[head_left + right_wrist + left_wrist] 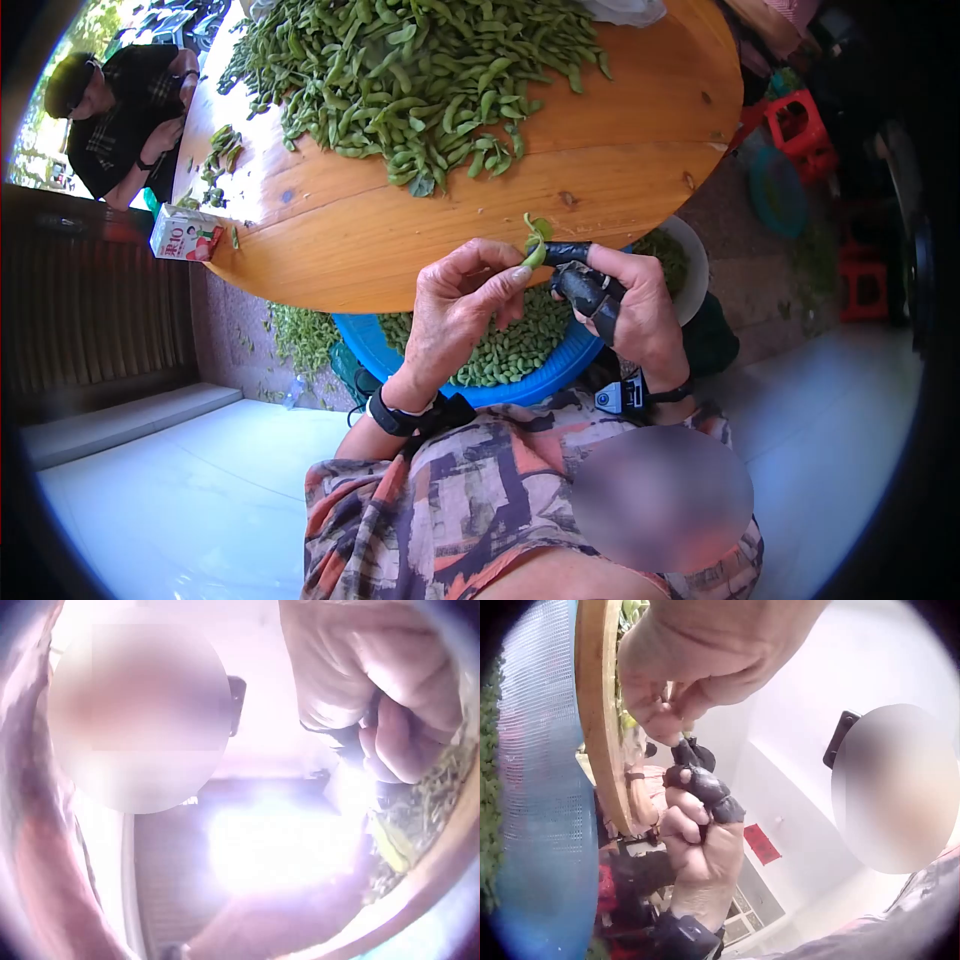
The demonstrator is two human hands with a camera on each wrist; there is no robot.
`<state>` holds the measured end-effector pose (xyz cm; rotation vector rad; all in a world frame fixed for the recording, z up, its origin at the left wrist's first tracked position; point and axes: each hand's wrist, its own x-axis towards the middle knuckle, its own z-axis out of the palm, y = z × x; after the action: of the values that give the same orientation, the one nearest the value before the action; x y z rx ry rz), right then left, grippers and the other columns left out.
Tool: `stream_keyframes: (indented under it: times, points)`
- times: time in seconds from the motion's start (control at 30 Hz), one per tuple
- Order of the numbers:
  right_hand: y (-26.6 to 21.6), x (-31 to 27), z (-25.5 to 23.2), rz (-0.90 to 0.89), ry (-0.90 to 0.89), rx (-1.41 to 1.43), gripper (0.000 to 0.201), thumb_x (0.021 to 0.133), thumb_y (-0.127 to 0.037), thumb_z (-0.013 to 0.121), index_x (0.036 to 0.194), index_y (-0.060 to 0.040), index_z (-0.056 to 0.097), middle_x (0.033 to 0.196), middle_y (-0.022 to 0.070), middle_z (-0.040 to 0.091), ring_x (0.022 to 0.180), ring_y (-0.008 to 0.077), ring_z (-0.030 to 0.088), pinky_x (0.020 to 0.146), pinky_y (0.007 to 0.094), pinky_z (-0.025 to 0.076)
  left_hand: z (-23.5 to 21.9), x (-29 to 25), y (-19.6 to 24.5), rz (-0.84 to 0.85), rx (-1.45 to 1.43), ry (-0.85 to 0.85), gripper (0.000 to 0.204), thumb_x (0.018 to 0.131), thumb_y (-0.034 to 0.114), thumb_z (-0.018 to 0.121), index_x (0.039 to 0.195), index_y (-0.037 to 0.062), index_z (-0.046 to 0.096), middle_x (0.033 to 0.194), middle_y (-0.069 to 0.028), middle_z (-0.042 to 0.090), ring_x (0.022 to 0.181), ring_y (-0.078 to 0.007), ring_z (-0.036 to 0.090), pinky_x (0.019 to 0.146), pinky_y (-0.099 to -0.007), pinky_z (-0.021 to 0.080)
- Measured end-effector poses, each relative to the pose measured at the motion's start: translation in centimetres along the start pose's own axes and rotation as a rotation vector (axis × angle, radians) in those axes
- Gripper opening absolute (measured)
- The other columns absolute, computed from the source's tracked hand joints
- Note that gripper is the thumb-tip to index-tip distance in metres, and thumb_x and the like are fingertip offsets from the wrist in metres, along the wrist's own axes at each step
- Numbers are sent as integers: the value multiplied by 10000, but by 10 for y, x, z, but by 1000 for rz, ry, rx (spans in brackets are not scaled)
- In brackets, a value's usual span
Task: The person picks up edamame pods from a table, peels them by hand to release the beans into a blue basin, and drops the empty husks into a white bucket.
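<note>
A green pod (536, 250) with a leafy tip is held between both hands just off the table's near edge. My left hand (455, 305) pinches it between thumb and forefinger. On the other side my right hand (630, 300), with black wrapping on its thumb and forefinger, pinches the pod's right side. Below the hands, a blue basin (355, 335) holds many small green pods. In the left wrist view, the left hand (705, 656) and the wrapped right hand (701, 832) meet at the fingertips. Glare in the right wrist view hides part of the right hand (375, 682).
A large heap of pods (420, 85) covers the far part of the wooden table (350, 255). A drink carton (185, 233) stands at its left edge, near a seated person (130, 120). A pale bowl (697, 265) is right of the basin; red stools (800, 130) stand farther right.
</note>
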<state>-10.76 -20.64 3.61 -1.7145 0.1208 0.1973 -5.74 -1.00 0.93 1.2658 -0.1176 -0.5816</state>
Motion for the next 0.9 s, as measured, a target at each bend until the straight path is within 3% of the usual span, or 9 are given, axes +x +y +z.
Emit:
stream_keyframes:
  times: [0.27,0.4,0.57,0.63,0.67,0.7,0.77,0.83,0.9]
  points:
    - [15,6,0,48,-95,305,195,866,-41,536,1003,4,668,638,-51,549,575,13,484,504,190,367,12,-6,-4,45,95,53,73,895,53,694,930,-5,665,748,6,650,643,-31,553,572,-184,455]
    - [25,7,0,13,-134,430,207,895,-41,508,1027,-5,663,638,-48,534,561,20,476,496,192,360,13,-5,-10,164,255,119,74,893,39,691,916,-22,654,717,1,633,624,-35,551,545,-185,434]
    - [20,6,1,-48,-105,314,224,934,-79,477,1050,7,648,640,-44,524,548,23,465,487,194,354,11,-5,-13,208,263,101,73,893,35,685,892,-22,639,733,-22,641,626,-55,572,532,-199,453]
    - [27,9,0,-76,-105,301,236,947,-100,471,1061,13,643,638,-44,517,543,23,459,484,191,352,3,-1,-11,-82,-216,-116,75,908,65,672,895,5,629,717,-48,632,589,-100,588,480,-219,429]
    - [35,12,-1,-13,-203,560,244,956,-120,472,1071,17,639,636,-47,506,538,22,449,480,186,348,4,0,-8,-191,-348,-143,84,919,98,662,908,25,621,701,-63,622,554,-135,589,438,-231,393]
    - [40,14,-1,51,-300,818,255,965,-140,474,1081,20,634,633,-49,495,532,22,439,477,181,344,4,0,-11,-192,-348,-143,84,919,98,662,908,25,621,701,-63,622,554,-135,589,438,-231,393]
    - [41,14,0,46,-293,805,262,969,-152,475,1091,20,631,634,-51,486,528,22,431,474,177,340,3,1,-18,-222,-584,-215,93,921,110,663,925,27,620,696,-57,618,551,-134,589,431,-231,381]
    - [38,13,2,41,-290,793,271,972,-164,476,1101,20,629,636,-52,478,523,21,423,470,173,337,4,-2,-13,-214,-546,-202,92,921,101,664,923,20,620,704,-48,622,548,-108,575,439,-216,382]
    - [27,10,5,7,-129,554,254,961,-148,500,1104,11,637,646,-45,500,533,23,433,487,175,345,11,-6,-10,-19,-54,-35,99,913,66,666,953,-12,619,705,-37,618,531,-93,560,428,-207,371]
